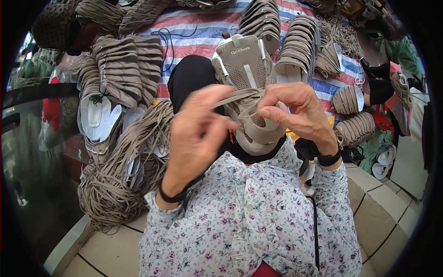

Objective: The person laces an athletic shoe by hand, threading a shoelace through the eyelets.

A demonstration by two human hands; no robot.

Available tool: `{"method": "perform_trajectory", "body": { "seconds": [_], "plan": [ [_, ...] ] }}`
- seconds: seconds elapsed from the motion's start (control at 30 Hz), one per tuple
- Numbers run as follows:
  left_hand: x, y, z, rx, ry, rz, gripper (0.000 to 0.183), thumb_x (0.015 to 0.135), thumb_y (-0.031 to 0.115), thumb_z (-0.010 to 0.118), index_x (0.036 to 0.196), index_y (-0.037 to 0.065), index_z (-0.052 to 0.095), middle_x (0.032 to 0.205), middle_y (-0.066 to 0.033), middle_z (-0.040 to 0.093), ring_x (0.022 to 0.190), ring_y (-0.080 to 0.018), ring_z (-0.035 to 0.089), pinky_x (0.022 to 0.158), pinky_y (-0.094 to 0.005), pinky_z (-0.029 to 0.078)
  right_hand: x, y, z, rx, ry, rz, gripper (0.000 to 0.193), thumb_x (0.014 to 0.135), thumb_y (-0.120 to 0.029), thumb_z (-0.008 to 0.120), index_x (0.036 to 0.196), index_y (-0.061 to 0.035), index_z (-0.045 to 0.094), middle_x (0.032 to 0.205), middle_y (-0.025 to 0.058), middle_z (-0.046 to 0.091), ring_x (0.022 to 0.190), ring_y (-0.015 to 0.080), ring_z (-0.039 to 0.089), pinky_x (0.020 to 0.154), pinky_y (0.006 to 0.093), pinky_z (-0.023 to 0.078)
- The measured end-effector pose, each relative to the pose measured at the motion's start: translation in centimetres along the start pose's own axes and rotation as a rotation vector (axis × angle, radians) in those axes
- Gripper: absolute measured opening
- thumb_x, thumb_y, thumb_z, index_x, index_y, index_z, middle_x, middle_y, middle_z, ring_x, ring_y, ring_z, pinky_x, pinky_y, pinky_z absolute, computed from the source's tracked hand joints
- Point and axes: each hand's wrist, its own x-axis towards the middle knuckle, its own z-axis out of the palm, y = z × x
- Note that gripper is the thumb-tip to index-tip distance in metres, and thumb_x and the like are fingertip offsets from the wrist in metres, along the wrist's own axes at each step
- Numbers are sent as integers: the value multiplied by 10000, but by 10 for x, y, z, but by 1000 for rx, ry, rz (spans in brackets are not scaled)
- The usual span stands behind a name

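Head | left hand – lace | right hand – shoe upper

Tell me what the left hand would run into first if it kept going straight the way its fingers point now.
Most likely the flat beige lace it is already pinching, then the beige shoe upper right behind it. The left hand points up and rightward toward the right hand; depth is hard to judge.

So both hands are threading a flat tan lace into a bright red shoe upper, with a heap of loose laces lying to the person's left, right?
Not quite. The head view shows the shoe upper is tan, not red. The rest holds: the left hand and right hand work a flat tan lace into it, with the heap of laces on the left.
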Motion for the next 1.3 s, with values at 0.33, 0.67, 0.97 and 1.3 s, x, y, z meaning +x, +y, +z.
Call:
{"method": "perform_trajectory", "body": {
  "seconds": [0.33, 0.67, 0.97, 1.3],
  "plan": [
    [-26, 14, 4, -80, -389, 64, 175, 958, 30, 555, 1014, -58, 696, 773, -100, 663, 658, -140, 690, 560, -224, 528, 1, 8, 10, -181, 130, -12, 80, 870, -76, 698, 881, 3, 694, 791, 74, 627, 721, 191, 575, 653, 321, 444],
    [3, -37, 11, -77, -23, -270, 260, 1024, 165, 529, 971, -36, 685, 646, -4, 575, 507, -47, 533, 476, -184, 420, 6, 23, 21, -743, 147, -139, 124, 788, -78, 743, 791, -36, 626, 887, 48, 576, 882, 255, 537, 834, 381, 392],
    [24, -64, 24, 142, -72, -137, 318, 1015, 214, 548, 841, -27, 661, 597, 33, 483, 529, -42, 410, 476, -232, 326, 35, 38, 17, -769, 154, -307, 85, 749, -36, 717, 829, -44, 692, 934, 35, 586, 1022, 229, 551, 904, 391, 372],
    [38, -57, 12, -88, -218, -409, 358, 1008, 266, 552, 778, 12, 657, 595, 51, 493, 512, -27, 399, 463, -202, 286, 46, 48, 12, -534, -9, -166, 51, 741, -36, 708, 790, -45, 720, 873, 19, 605, 921, 221, 555, 887, 387, 382]
  ]
}}
